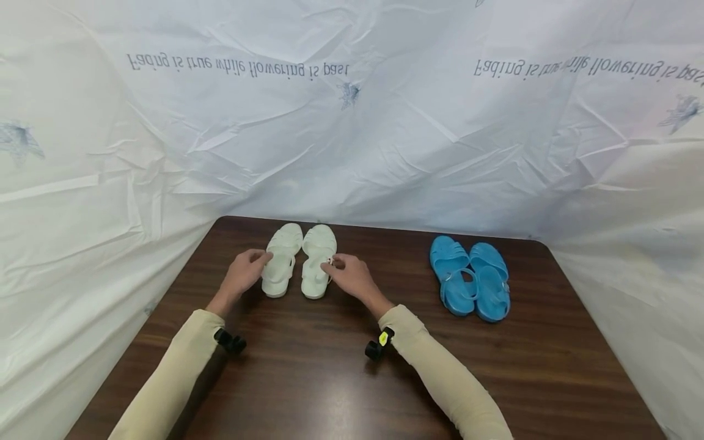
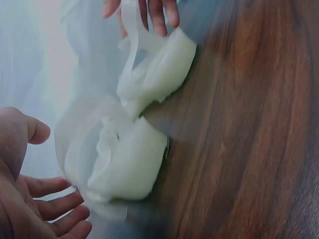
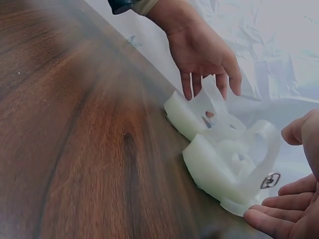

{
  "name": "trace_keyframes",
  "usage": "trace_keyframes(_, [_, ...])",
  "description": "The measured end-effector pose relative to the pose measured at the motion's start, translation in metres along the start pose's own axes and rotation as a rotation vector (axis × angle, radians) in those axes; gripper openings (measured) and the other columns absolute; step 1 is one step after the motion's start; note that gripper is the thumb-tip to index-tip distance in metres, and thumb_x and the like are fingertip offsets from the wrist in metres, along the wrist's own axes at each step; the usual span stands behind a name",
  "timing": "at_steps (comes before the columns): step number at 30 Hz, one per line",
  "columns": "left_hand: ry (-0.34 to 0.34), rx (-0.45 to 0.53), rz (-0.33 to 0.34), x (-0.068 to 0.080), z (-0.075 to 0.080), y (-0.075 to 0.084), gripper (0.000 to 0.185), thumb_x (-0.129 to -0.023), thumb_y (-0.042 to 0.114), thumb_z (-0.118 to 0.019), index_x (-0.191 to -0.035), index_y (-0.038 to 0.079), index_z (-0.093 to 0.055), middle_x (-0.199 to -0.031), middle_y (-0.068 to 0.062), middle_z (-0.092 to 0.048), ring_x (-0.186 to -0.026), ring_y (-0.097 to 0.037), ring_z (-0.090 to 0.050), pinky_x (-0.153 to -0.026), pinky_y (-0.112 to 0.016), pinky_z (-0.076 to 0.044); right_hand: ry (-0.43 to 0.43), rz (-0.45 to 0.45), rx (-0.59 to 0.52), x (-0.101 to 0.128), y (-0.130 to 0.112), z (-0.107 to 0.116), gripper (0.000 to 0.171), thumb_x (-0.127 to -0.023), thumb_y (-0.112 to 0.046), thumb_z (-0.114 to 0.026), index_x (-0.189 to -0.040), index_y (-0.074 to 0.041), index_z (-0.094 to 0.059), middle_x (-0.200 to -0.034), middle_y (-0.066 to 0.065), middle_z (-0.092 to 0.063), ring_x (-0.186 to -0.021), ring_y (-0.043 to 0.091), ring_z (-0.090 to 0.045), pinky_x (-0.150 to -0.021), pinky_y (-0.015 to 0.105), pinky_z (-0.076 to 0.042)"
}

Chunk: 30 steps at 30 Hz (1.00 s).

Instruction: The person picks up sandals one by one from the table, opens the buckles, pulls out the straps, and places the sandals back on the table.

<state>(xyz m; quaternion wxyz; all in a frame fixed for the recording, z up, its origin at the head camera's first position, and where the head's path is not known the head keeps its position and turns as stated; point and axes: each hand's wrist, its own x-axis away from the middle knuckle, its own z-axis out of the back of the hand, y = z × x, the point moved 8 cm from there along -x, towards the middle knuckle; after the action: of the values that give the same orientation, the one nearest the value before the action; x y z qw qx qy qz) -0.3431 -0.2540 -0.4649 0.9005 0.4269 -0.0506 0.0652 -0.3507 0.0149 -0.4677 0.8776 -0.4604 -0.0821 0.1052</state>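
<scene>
- A dark brown, wood-grained table (image 1: 297, 342) has rounded far corners.
- A pair of white strappy sandals (image 1: 317, 243) sits near its far edge.
- Bright blue strappy sandals (image 1: 489, 286) lie paired to their right.

- Left arm (image 1: 165, 376), sleeved, slants up and rightward from the lower left of the head view.
- Left hand (image 1: 244, 273) sits left of centre there; in its wrist view, lower left, the thumb (image 2: 37, 130) stands apart above loosely extended fingers (image 2: 62, 205).
- Right arm (image 1: 440, 366), also sleeved, slants up and leftward from the lower right.
- Right hand (image 1: 352, 276) lies near centre, its thumb clear of nearly straight fingers.
</scene>
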Motion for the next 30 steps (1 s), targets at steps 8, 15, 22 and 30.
trace_keyframes(8, [0.203, 0.081, -0.24, 0.018, 0.003, 0.044, 0.057, -0.105, 0.048, -0.052, -0.143, 0.005, -0.055, -0.143, -0.019, -0.056, -0.133, -0.039, -0.051, -0.106, -0.058, -0.042, 0.034, 0.098, 0.005, 0.018, -0.003, 0.029, 0.061, -0.1, -0.054, -0.06, -0.143, -0.011, -0.06, -0.138, 0.006, -0.065, -0.119, 0.025, -0.065, -0.093, 0.046, -0.055])
trace_keyframes(15, [0.257, 0.161, -0.461, 0.037, -0.014, 0.092, 0.038, -0.105, 0.032, -0.059, -0.134, 0.008, -0.064, -0.135, -0.012, -0.064, -0.13, -0.03, -0.055, -0.108, -0.051, -0.043, 0.092, 0.2, 0.022, 0.043, -0.006, 0.065, 0.05, -0.101, -0.047, -0.063, -0.14, -0.017, -0.063, -0.134, 0.005, -0.067, -0.112, 0.026, -0.067, -0.087, 0.042, -0.056])
trace_keyframes(22, [0.146, 0.234, -0.538, 0.051, -0.048, 0.125, 0.032, -0.103, 0.026, -0.063, -0.131, 0.011, -0.065, -0.129, -0.008, -0.067, -0.114, -0.025, -0.062, -0.095, -0.049, -0.05, 0.124, 0.247, 0.059, 0.061, -0.001, 0.096, 0.049, -0.1, -0.045, -0.064, -0.139, -0.016, -0.064, -0.134, 0.005, -0.067, -0.111, 0.026, -0.068, -0.089, 0.041, -0.056])
trace_keyframes(30, [-0.042, 0.203, -0.648, 0.055, -0.095, 0.155, 0.046, -0.106, 0.037, -0.058, -0.146, 0.015, -0.055, -0.134, -0.006, -0.066, -0.121, -0.023, -0.064, -0.095, -0.049, -0.054, 0.223, 0.267, 0.104, 0.074, 0.01, 0.136, 0.045, -0.099, -0.039, -0.069, -0.136, -0.014, -0.067, -0.124, 0.008, -0.071, -0.101, 0.025, -0.07, -0.084, 0.04, -0.058])
